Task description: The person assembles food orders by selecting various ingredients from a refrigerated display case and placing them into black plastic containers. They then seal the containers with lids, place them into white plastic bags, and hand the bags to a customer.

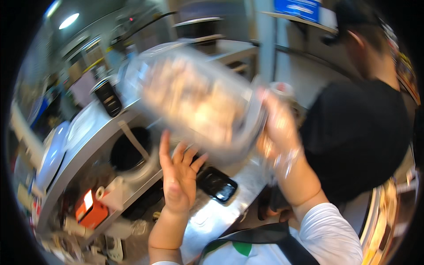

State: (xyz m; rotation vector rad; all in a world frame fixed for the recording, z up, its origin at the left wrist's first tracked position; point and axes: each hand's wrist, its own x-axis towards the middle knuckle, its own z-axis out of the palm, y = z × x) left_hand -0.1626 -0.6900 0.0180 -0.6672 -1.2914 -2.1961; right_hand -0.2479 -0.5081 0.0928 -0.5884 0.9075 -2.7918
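Fingers of the right hand (277, 126) are clamped on the near end of a clear tub (242, 140), between 3 and 4 o'clock from the tub's middle. Something thin and shiny wraps that wrist; it looks like a see-through glove. The tub looks to be up in the air, and its long side slants from 10 o'clock down to 4 o'clock. Pale yellow food pieces (194, 99) fill a lot of it, but they are too blurry to name.

Below the tub, at 6 o'clock, the left hand (179, 181) is bare, with its fingers spread apart and nothing in them. I can't tell if its fingertips touch the tub.

My guess is that the step now is lifting or carrying the tub. The next move would need the left hand under the tub to share the load, and the tub kept flat so nothing tips out.

Farther out, at 5 to 6 o'clock, a shiny black thing (217, 184) lies on the metal bench (247, 183). An orange box (91, 212) sits at 7 to 8 o'clock. Out past the right hand is a person in black (353, 137).
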